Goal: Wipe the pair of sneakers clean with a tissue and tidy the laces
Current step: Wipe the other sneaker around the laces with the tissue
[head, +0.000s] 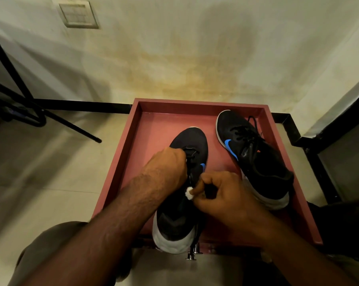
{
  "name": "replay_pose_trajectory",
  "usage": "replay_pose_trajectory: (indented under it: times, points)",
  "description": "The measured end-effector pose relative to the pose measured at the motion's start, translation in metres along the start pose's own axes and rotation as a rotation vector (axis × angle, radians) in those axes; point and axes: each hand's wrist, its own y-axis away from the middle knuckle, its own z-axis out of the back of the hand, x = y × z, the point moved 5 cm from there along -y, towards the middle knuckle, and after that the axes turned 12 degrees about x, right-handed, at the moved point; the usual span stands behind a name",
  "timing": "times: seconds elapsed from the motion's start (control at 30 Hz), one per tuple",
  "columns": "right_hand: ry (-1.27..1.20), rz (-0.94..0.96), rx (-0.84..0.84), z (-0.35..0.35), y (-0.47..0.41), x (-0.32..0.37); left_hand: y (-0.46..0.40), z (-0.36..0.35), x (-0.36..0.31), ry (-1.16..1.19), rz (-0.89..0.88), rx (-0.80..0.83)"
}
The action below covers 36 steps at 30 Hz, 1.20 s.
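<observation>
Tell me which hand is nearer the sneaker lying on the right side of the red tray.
Right. The right hand works at the near sneaker, just left of the far sneaker. The left hand sits farther left, over the near sneaker's laces.

Both bare forearms reach in from six o'clock and converge toward the middle of the view. The left hand point(168, 164) lies knuckles up, fingers curled down and out of sight, wrist straight with the forearm running to seven o'clock. The right hand point(222, 193) sits at its four o'clock, nearly touching it, fingers curled inward in a pinch, thumb pointing toward nine o'clock.
</observation>
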Motion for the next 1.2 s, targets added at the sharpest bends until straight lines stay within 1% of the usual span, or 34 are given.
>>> replay_pose_trajectory:
  times: [0.07, 0.1, 0.13, 0.2, 0.23, 0.3, 0.33, 0.4, 0.47, 0.5, 0.53, 0.6, 0.63, 0.7, 0.77, 0.8, 0.87, 0.9, 0.93, 1.03, 1.07, 1.13, 1.2]
  points:
    - [0.107, -0.065, 0.044, 0.004, 0.003, -0.007, -0.001, 0.0, 0.001, 0.029, -0.011, 0.004]
    - [0.153, -0.065, 0.007, 0.008, 0.004, -0.008, 0.0, 0.0, 0.001, 0.035, -0.014, 0.001]
    - [0.166, -0.045, -0.071, 0.012, 0.005, -0.008, 0.0, 0.001, 0.001, 0.033, -0.017, -0.005]
    - [0.082, 0.045, -0.229, 0.016, 0.008, 0.0, 0.001, 0.001, 0.0, 0.013, -0.02, -0.027]
    - [0.027, 0.101, -0.262, 0.015, 0.007, 0.005, 0.001, 0.001, 0.0, 0.0, -0.02, -0.041]
    - [-0.016, 0.166, -0.207, 0.009, 0.005, 0.013, 0.001, 0.0, 0.0, -0.008, -0.016, -0.046]
    - [-0.012, 0.141, -0.146, 0.007, 0.004, 0.013, 0.001, -0.001, 0.0, 0.0, -0.014, -0.033]
    - [0.051, 0.004, -0.028, 0.004, 0.003, -0.001, 0.0, -0.002, 0.0, 0.021, -0.012, -0.007]
    - [0.214, -0.097, 0.016, 0.007, 0.004, -0.012, 0.0, -0.002, 0.001, 0.029, -0.02, -0.014]
    - [0.263, -0.101, -0.016, 0.01, 0.004, -0.013, 0.0, -0.001, 0.001, 0.03, -0.023, -0.025]
    - [0.26, -0.063, -0.088, 0.013, 0.005, -0.011, 0.001, 0.0, 0.001, 0.027, -0.025, -0.035]
    - [0.145, 0.068, -0.231, 0.016, 0.007, -0.001, 0.001, 0.001, 0.0, 0.009, -0.024, -0.048]
    - [0.079, 0.127, -0.248, 0.014, 0.006, 0.004, 0.0, 0.001, 0.0, -0.002, -0.022, -0.055]
    - [-0.011, 0.181, -0.16, 0.005, 0.003, 0.011, 0.0, 0.0, 0.0, -0.012, -0.022, -0.053]
    - [-0.026, 0.089, -0.057, 0.003, 0.002, 0.006, 0.001, -0.001, 0.0, -0.007, -0.017, -0.034]
    - [0.035, 0.004, -0.008, 0.004, 0.001, 0.0, 0.0, -0.002, 0.001, 0.002, -0.017, -0.028]
    - [0.28, -0.165, 0.09, 0.006, 0.002, -0.012, -0.001, -0.001, 0.002, 0.031, -0.021, -0.022]
    - [0.362, -0.213, 0.1, 0.006, 0.003, -0.014, -0.001, -0.001, 0.002, 0.043, -0.024, -0.019]
    - [0.369, -0.209, 0.047, 0.008, 0.003, -0.014, -0.001, -0.001, 0.002, 0.052, -0.026, -0.017]
    - [0.195, 0.021, -0.259, 0.015, 0.005, 0.0, -0.001, 0.0, 0.002, 0.051, -0.032, -0.043]
    - [0.126, 0.096, -0.293, 0.015, 0.004, 0.004, -0.001, 0.0, 0.002, 0.034, -0.032, -0.056]
    - [0.038, 0.187, -0.214, 0.01, 0.0, 0.009, 0.0, -0.001, 0.001, 0.01, -0.029, -0.064]
    - [-0.005, 0.136, -0.109, 0.002, -0.002, 0.006, 0.001, -0.001, 0.001, 0.008, -0.024, -0.061]
